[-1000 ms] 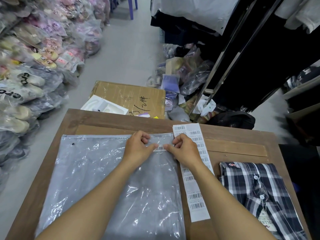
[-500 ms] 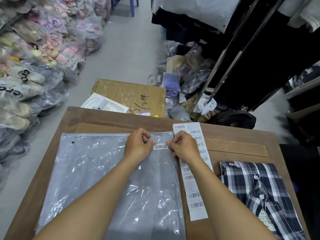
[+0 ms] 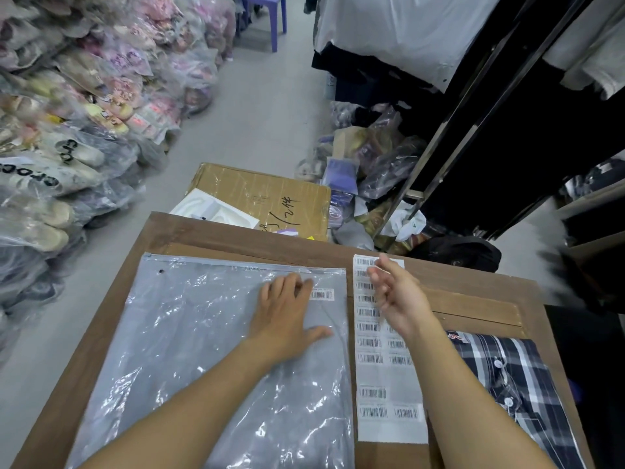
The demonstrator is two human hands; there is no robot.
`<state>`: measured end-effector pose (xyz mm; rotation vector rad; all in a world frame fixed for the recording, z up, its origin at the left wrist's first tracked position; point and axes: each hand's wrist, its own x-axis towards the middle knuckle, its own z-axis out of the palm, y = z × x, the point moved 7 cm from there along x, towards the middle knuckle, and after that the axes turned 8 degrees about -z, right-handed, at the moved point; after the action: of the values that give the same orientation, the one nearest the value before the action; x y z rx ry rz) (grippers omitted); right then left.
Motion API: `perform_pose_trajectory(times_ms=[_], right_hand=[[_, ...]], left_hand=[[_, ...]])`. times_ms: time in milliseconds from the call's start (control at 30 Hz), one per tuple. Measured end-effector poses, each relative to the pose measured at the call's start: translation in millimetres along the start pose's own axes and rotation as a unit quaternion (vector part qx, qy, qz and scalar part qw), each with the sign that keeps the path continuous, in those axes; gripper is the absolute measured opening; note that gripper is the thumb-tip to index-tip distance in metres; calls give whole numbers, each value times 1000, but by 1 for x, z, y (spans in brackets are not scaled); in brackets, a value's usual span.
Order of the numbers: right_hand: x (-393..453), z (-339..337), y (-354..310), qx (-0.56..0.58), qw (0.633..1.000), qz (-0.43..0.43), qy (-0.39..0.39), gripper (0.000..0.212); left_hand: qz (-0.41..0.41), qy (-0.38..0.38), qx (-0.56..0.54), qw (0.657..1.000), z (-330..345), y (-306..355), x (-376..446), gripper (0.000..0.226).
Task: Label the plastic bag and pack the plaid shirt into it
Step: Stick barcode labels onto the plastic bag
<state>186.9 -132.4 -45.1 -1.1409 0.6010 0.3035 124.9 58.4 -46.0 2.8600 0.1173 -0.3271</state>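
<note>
Flat on the plastic bag (image 3: 189,336), left hand (image 3: 287,319); right hand (image 3: 397,296) open, empty.

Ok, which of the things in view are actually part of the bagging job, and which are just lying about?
Part of the job:
plastic bag, flat under the left hand
barcode label stuck near its top
label sheet beside it
plaid shirt, still outside the bag

Lying about:
cardboard box on the floor
bagged shoes
purple stool

Two bare forearms, left hand (image 3: 287,319) and right hand (image 3: 399,296), no sleeves, rings or watch
</note>
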Motion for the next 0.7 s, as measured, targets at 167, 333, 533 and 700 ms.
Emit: perform_pose_trajectory(times_ms=[167,333,533,700], right_hand=[[-7,57,-18,-509,814,-269,-79,16],[-8,95,16,-607,721,-283,-176,19],[-4,94,35,-624,730,-243,-135,20],[-11,89,46,-589,775,-177,-147,14]], left_hand=[[80,-76,-20,994,0,-1,11,93],[155,-123,-47,979,-2,-6,8,83],[160,-179,-135,961,1,-15,-18,61],[-7,-88,-367,926,-30,-30,-16,13]])
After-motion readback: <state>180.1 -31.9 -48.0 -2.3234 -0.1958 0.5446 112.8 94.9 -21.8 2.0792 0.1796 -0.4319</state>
